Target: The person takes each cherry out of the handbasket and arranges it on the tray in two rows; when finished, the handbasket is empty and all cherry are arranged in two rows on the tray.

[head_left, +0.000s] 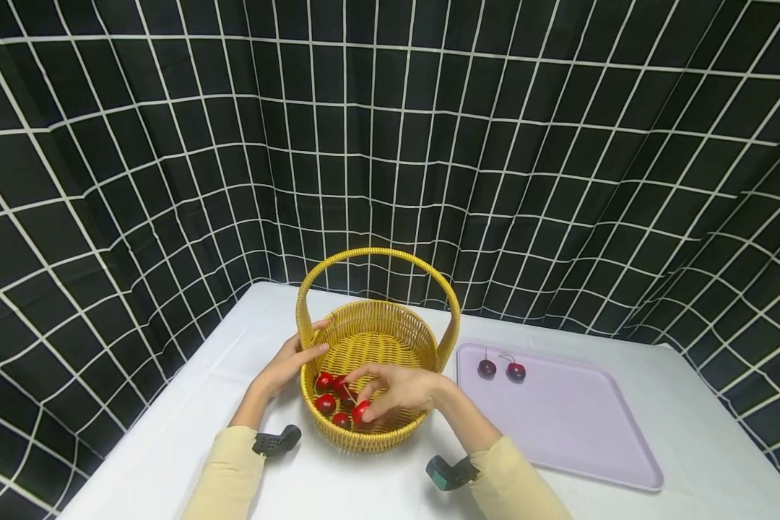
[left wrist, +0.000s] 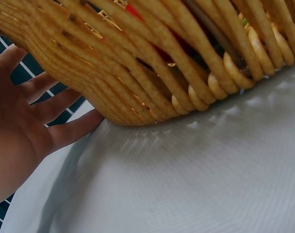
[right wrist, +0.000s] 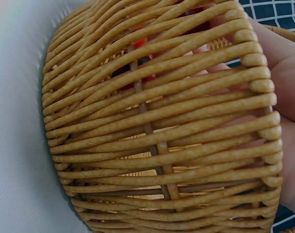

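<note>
We see the yellow wicker basket [head_left: 364,440] standing on the white cloth [head_left: 325,484], its handle [head_left: 377,251] arching above it from left to right. On its left side rests the left hand [head_left: 290,361], whose thumb reaches over the rim; in the left wrist view we find the fingers [left wrist: 65,104] spread wide and fairly straight, their tips at the outside of the weave. The right hand [head_left: 403,386] dips into the basket from the right, and we see its thumb and forefinger close together, pinching a bright red cherry [head_left: 362,412] near the basket's near wall. In the right wrist view the weave hides most of those fingers from us. Just left of the held fruit, more red cherries [head_left: 326,404] lie grouped on the near left part of the basket floor. To the right of the basket we see a pale purple tray [head_left: 578,419], where two dark cherries [head_left: 516,372] with stems lie side by side, slightly apart, toward its far left corner. Behind everything, on the far side, hangs a black curtain [head_left: 364,130] with white grid lines.
</note>
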Tool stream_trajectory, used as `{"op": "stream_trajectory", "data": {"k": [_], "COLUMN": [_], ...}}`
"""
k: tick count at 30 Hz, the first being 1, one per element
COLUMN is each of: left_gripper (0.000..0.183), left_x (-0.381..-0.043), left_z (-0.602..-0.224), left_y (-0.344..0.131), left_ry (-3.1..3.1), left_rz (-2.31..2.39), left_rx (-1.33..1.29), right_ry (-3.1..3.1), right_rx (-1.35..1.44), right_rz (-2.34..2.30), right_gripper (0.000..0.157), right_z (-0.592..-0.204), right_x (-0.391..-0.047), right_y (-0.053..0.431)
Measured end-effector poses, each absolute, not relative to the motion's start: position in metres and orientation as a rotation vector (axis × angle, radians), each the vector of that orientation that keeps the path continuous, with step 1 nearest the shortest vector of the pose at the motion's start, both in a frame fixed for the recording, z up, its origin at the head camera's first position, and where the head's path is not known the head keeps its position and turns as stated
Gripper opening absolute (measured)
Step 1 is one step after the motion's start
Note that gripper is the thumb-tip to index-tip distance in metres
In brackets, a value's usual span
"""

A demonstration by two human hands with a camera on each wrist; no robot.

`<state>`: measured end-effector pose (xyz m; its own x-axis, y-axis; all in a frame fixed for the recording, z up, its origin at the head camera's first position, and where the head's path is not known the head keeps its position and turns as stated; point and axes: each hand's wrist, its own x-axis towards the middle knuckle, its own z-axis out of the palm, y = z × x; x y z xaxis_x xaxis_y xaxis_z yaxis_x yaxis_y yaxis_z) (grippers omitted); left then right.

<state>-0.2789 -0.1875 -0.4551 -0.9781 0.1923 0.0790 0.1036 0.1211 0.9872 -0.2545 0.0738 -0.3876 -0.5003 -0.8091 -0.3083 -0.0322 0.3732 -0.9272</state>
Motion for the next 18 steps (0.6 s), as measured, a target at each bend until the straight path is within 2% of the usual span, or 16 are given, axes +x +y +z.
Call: {"op": "stream_trajectory", "data": {"k": [3, 9, 18], "left_gripper": [0.058, 0.058, 0.061], "left_x": [-0.279, -0.279, -0.278], "left_z": [-0.455, -0.455, -0.454], "left_y": [-0.188, -0.188, -0.188], "left_ry": [2.295, 2.295, 2.255], "left_rz": [2.021, 2.019, 2.046], "left_rx": [0.29, 0.303, 0.326], "right_ry": [1.867, 1.856, 1.936], "right_rx": [-0.733, -0.688, -0.736], "right_rz": [-1.214, -1.297, -1.317], "right_gripper": [0.053, 0.04, 0.032], "right_z": [-0.386, -0.385, -0.371], "right_x": [-0.256, -0.256, -0.251], "right_y": [0.076, 0.082, 0.098]}}
